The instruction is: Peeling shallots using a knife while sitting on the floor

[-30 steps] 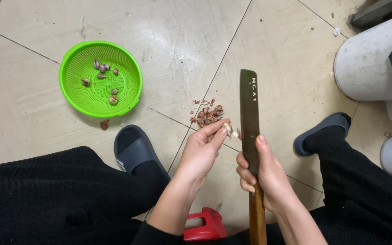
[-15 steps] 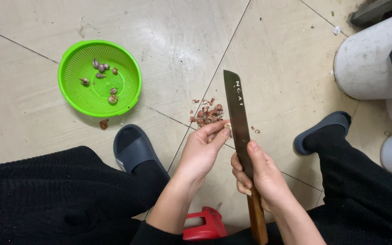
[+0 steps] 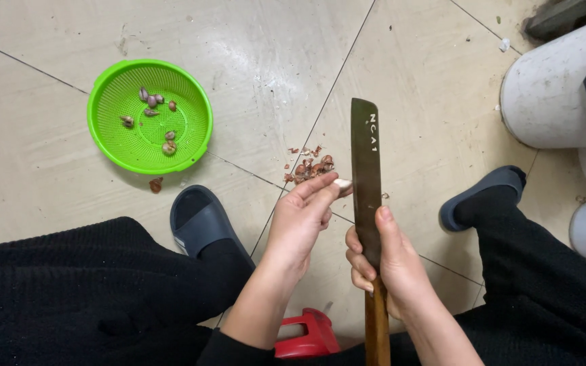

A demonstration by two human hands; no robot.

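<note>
The person sits low over the tiled floor [image 3: 442, 88], peeling small garlic cloves with a big knife [image 3: 366, 163]. The left hand [image 3: 300, 220] pinches one pale clove [image 3: 342, 184] between its fingertips, right against the left side of the blade and just on the near side of the peel pile; the clove looks mostly bare, so I judge this one close to finished. The right hand [image 3: 388, 268] is wrapped around the knife where blade meets wooden handle, thumb laid along the flat, blade pointing away from the body. A small heap of reddish peels [image 3: 310, 167] lies on the floor just left of the blade, a sign that several cloves are already skinned. Well to the left of the knife sits a green basket [image 3: 110, 146], and in it I count about seven cloves [image 3: 150, 112] with purplish skin, seemingly unpeeled, so that much work seems left. One stray clove [image 3: 155, 184] lies on the floor just outside the basket's near rim. Where the peeled ones go, I cannot tell.
</note>
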